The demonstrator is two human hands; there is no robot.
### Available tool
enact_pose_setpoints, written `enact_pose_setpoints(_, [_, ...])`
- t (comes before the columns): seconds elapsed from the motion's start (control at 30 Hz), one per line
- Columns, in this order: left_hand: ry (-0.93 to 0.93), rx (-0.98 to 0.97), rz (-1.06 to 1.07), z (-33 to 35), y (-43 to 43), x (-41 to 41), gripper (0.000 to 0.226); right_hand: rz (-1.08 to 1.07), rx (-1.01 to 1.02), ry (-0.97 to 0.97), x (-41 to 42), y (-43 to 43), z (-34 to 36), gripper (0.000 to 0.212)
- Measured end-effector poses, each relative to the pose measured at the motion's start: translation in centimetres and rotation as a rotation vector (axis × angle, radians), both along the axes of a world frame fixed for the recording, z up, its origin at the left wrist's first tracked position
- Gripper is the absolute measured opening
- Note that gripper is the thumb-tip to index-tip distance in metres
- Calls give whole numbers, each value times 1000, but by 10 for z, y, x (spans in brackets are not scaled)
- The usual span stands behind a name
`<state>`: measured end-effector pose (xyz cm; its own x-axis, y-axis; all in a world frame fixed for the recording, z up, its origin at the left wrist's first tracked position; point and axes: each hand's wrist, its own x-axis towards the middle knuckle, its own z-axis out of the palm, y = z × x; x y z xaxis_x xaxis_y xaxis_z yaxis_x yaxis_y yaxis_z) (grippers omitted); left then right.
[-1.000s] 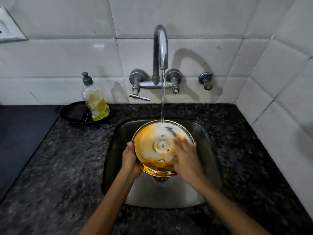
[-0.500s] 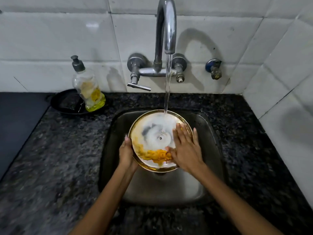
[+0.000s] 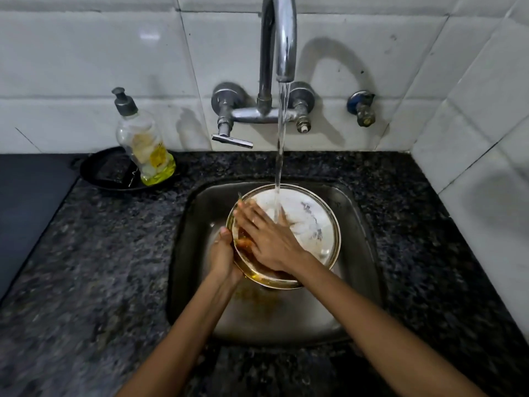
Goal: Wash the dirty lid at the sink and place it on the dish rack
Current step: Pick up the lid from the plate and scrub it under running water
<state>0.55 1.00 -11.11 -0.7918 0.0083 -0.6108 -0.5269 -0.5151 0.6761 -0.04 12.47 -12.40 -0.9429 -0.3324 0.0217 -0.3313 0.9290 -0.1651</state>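
A round steel lid [image 3: 312, 224] is held tilted over the steel sink [image 3: 363, 213], under water running from the tap [image 3: 279, 38]. Its right half looks rinsed and shiny; orange-brown residue pools along its lower left rim. My left hand [image 3: 224, 257] grips the lid's left edge, thumb over the rim. My right hand [image 3: 267, 234] lies flat on the lid's inner face, fingers spread toward the upper left, with the stream landing by its knuckles. No dish rack is in view.
A pump bottle of yellow dish soap [image 3: 143, 141] stands on a black dish [image 3: 106, 173] at the back left of the dark granite counter [image 3: 86, 267]. A tap lever [image 3: 232, 140] sticks out low. White tiled walls close the back and right.
My right hand has swept from the lid's right side to its left side. Much of the yellow residue has washed off, leaving the right half clean. The camera has moved closer.
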Motion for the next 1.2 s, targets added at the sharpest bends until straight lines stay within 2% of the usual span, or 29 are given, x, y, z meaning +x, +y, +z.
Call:
enact_pose_setpoints(0.07, [10, -16, -27, 3, 0, -1, 41, 36, -34, 12, -1, 12, -1, 61])
enact_pose_setpoints(0.2, [44, -51, -2, 0, -11, -1, 39, -301, 63, 46, 6, 54, -7, 70])
enact_pose_setpoints(0.27, [29, -38, 25, -6, -17, 0, 36, -329, 74, 13, 28, 51, -14, 72])
enact_pose_setpoints(0.4, [-58, 73, 92, -2, -13, 1, 40, -192, 78, -2, 70, 20, -15, 73])
enact_pose_setpoints(0.5, [-83, 131, 43, 0, -2, 6, 42, -15, 64, -150, 55, -2, -3, 81])
enact_pose_setpoints(0.6, [-84, 167, 8, -1, 3, 8, 38, 48, 72, -102, 12, 4, 4, 57])
enact_pose_setpoints(0.67, [-91, 134, 5, 0, 0, 6, 36, -6, 117, -38, -12, 21, 5, 56])
enact_pose_setpoints(0.8, [-46, 90, 21, 2, -13, -2, 40, -277, 142, 50, -13, 48, 2, 62])
enact_pose_setpoints(0.9, [-36, 68, 95, -2, -17, -7, 37, -410, 79, -65, 22, 32, -4, 64])
enact_pose_setpoints(0.97, [-84, 87, 97, -8, -16, -8, 47, -355, 29, -219, 43, 5, -3, 65])
enact_pose_setpoints(1.03, [-103, 123, 76, -14, -10, -5, 52, -247, -54, -270, 48, -20, -3, 61])
enact_pose_setpoints(1.1, [-85, 117, 58, -11, -2, 1, 44, -144, -55, -173, 33, -28, -5, 64])
enact_pose_setpoints(1.2, [-38, 91, 18, 0, -1, 6, 43, -135, -17, -19, -1, -3, -7, 68])
